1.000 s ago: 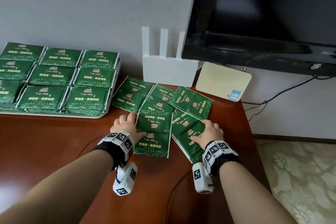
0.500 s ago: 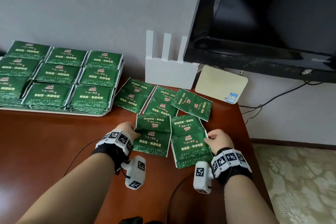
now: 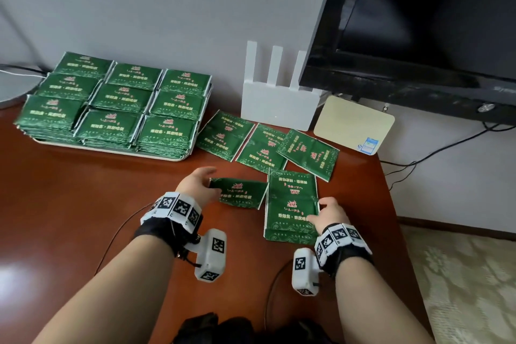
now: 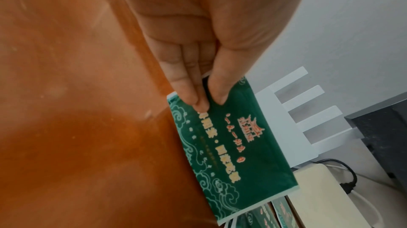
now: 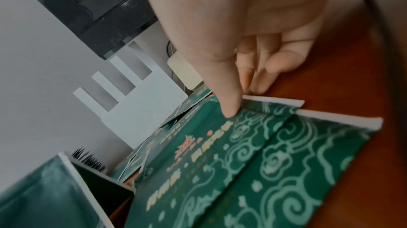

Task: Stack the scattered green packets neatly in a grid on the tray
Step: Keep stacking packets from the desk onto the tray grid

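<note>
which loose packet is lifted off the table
The packet pinched by the left hand. It tilts up off the table; the other loose ones lie flat.

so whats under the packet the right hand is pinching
The right hand pinches the top packet of an overlapping pile; another green packet's edge shows beneath. How many lie under it is hidden.

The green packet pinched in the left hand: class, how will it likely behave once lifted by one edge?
The green packet is probably light, since the left hand holds it by thumb and fingertips alone. It looks thin yet fairly stiff, staying flat without drooping. Its glossy face may be slippery.
</note>
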The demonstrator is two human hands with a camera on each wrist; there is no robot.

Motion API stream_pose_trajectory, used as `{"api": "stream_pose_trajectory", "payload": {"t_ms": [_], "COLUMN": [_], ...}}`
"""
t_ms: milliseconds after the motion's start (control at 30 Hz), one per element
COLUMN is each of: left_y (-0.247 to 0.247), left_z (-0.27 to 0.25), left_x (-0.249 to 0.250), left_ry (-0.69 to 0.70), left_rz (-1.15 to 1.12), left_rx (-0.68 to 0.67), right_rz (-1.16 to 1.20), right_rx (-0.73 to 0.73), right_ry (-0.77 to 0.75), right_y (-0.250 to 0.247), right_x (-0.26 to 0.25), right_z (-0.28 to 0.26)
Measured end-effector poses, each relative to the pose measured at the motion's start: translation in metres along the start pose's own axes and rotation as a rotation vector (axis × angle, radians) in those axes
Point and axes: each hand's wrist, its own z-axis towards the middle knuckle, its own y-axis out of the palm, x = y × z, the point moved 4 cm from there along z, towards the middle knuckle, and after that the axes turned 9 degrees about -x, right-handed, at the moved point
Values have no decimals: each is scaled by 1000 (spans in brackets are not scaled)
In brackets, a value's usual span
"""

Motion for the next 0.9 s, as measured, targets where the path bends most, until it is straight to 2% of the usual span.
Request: {"api": "stream_pose_trajectory", "payload": {"t_ms": [100, 267, 467, 533, 633, 767, 900], "left_y": [1, 0, -4, -2, 1, 1, 3], "left_z": [-5, -4, 9, 13, 19, 22, 22], "left_x": [-4, -11, -13, -11, -10, -9, -12], "left_ry": [-16, -51, -50, -47, -49, -65, -64], "left_rz": [66, 20, -5, 1, 21, 93, 115], "left_rx": [-13, -3, 14, 23, 36, 35, -5], "right_rz": [37, 89, 7, 76, 322, 548, 573], "right_rx": [-12, -53, -125, -101, -71, -87, -196], "right_ry": [0, 0, -56, -67, -41, -38, -136], "right_y": [0, 2, -11, -16, -22, -21, -15], "right_x": [-2, -7, -8, -4, 0, 0, -2], "right_z": [2, 6, 5, 6, 5, 2, -3]}}
